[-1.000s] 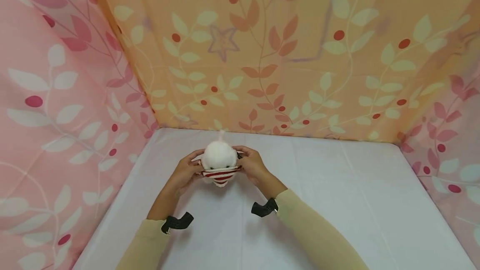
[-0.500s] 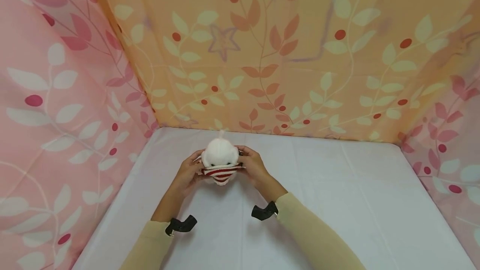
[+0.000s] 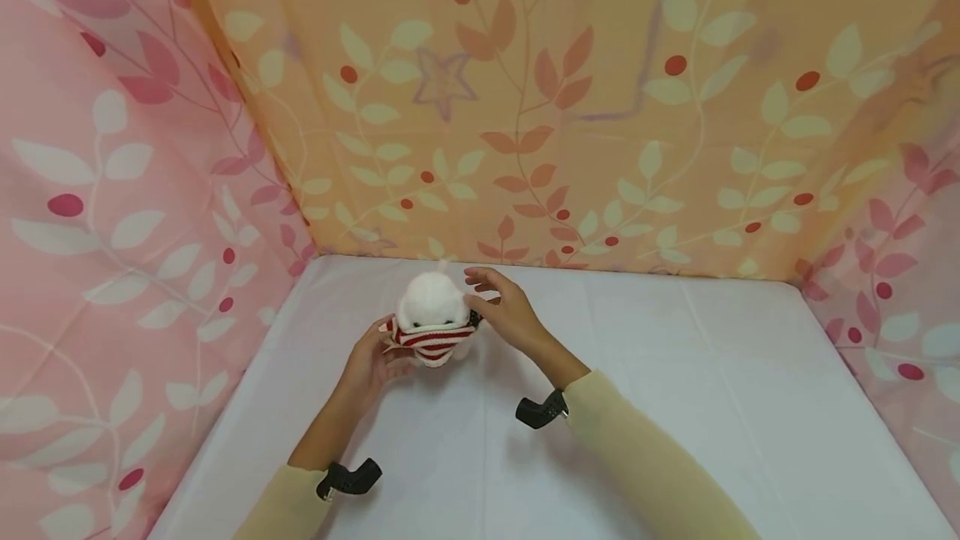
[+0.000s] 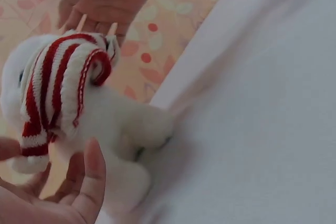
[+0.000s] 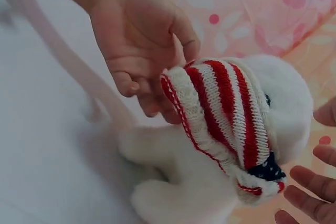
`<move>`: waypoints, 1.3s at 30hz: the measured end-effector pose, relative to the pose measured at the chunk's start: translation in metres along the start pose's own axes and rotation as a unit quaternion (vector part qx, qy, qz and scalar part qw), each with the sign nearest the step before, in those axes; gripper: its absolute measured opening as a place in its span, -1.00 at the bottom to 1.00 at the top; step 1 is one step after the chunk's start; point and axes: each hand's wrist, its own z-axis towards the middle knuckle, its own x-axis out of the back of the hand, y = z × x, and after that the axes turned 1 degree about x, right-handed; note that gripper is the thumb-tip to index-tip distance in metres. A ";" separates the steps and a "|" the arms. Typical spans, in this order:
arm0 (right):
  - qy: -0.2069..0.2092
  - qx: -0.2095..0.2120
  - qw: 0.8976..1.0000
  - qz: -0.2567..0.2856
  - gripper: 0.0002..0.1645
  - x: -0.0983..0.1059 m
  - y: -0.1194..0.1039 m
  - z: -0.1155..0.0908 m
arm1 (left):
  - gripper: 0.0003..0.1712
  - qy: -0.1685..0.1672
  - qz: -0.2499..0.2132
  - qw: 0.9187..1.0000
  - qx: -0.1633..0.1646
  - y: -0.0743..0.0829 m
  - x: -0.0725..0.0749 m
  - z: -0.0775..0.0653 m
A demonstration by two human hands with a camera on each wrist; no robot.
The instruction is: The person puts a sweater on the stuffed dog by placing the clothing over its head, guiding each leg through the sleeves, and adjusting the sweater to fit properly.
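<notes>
A white plush toy (image 3: 431,297) stands on the table, a red-and-white striped knitted scarf (image 3: 433,342) wrapped across its face below the eyes. My left hand (image 3: 367,363) is at the scarf's left end. In the left wrist view, the thumb of my left hand (image 4: 63,198) touches the striped end (image 4: 34,142), while its fingers are spread loosely below. My right hand (image 3: 513,313) has loosely bent fingers beside the toy's head. The right wrist view shows my right hand (image 5: 317,184) apart from the scarf (image 5: 226,111), near its navy dotted patch (image 5: 268,169).
White cloth covers the table (image 3: 675,407). Pink leaf-patterned fabric (image 3: 97,273) hangs at the left, and orange patterned fabric (image 3: 525,107) rises behind. Black devices sit on both wrists, the left device (image 3: 350,478) and the right device (image 3: 540,409).
My right hand has left the scarf's right side and moved slightly right, its fingers spreading. My left hand has loosened and drawn down and left. The toy has shifted slightly left.
</notes>
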 end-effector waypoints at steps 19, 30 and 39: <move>-0.116 0.015 0.992 -0.052 -0.05 -0.015 -0.010 0.024 | -0.48 -0.135 0.148 0.979 0.031 -0.025 -0.010 -0.018; -0.081 0.036 0.995 -0.050 -0.22 -0.021 -0.007 0.027 | -0.67 -0.084 0.193 0.978 0.001 -0.039 -0.018 -0.010; -0.054 0.012 0.998 0.003 -0.29 -0.021 -0.002 0.029 | -0.77 -0.078 0.368 0.924 -0.066 -0.044 -0.017 -0.007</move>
